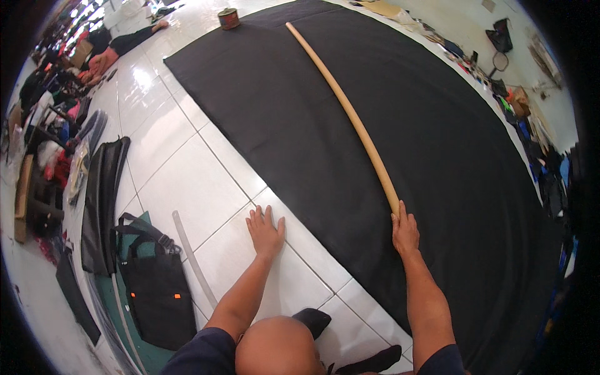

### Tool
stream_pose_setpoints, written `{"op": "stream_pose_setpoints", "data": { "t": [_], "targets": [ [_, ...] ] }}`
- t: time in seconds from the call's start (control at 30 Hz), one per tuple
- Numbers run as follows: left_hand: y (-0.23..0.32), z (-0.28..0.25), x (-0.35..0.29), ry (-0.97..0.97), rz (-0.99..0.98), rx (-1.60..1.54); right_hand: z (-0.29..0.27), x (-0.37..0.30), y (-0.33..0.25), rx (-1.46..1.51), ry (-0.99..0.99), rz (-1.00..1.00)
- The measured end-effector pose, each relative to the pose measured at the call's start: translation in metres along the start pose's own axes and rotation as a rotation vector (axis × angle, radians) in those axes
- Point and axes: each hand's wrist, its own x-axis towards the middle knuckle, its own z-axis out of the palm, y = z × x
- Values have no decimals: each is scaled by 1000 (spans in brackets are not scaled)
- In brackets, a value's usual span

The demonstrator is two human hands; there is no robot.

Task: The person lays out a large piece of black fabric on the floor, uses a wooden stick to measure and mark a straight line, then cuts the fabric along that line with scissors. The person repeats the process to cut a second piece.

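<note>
At the far left, a heap of mixed articles lies on the white tiled floor. At the upper left, another person lies beside this heap. Next is a folded black length of material. Below it and to its right, a black bag with a strap and two orange tabs lies partly over a green mat. A narrow grey strip lies to the right of the bag. A small round tin stands at the upper edge of the large black sheet.

The left hand is placed on the tiles, just beside the sheet; its fingers are spread and released. The black sheet covers the floor at centre and right. The long tan rod lies diagonally across it. The right hand is at the rod's near end, with its fingers grasping that end. At the far right, assorted articles line the wall.
</note>
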Motion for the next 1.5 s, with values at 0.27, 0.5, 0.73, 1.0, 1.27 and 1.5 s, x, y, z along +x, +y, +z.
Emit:
{"op": "stream_pose_setpoints", "data": {
  "t": [0.27, 0.5, 0.73, 1.0, 1.27, 1.5],
  "targets": [
    [11, -7, -1, -27, -27, 28, 37, 0, -16, -152, 46, -332],
    [14, -8, 3, -49, -14, 42, 29, -45, -22, -46, -110, -600],
    [10, -8, 3, -41, -30, 30, 8, -33, -35, 12, -149, -486],
    [12, -16, 3, -40, -31, 59, 10, 54, -82, 36, -129, -174],
    [21, -13, 5, -59, -23, 63, 46, 71, -140, 40, -145, -440],
    [15, -12, 4, -59, -27, 37, 43, 45, -187, 144, -257, -549]
  ]
}}
